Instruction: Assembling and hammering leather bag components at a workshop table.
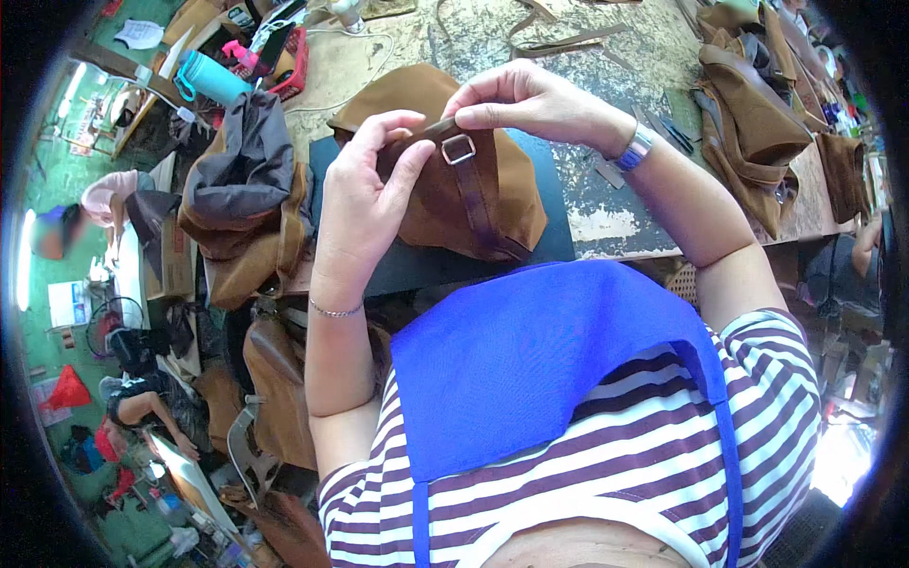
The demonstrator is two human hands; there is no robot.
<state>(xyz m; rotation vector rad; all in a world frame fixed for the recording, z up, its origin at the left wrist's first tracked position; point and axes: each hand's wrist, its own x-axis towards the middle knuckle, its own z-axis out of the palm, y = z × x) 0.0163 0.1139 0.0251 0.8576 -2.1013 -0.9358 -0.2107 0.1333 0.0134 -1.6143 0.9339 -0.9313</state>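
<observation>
Pinching a brown bag [516,180], left hand [363,194] and right hand [535,106] over dark mat [559,218], scuffed worktable [653,85], cluttered workshop [59,327]

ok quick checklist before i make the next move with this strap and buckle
1. Right hand gripping: ok, thumb and fingertips pinch the brown edge just above the buckle.
2. Left hand steadying: ok, thumb and fingers are at that same edge, left of the buckle.
3. Buckle uncovered: ok, its squarish metal frame shows on the dark strap.
4. Bag supported: ok, it lies on the dark mat.
5. Strap's fastening under the fingertips: cannot tell, they hide it.
6. Table free of loose strips: not ok, brown strips lie at its far side.
</observation>
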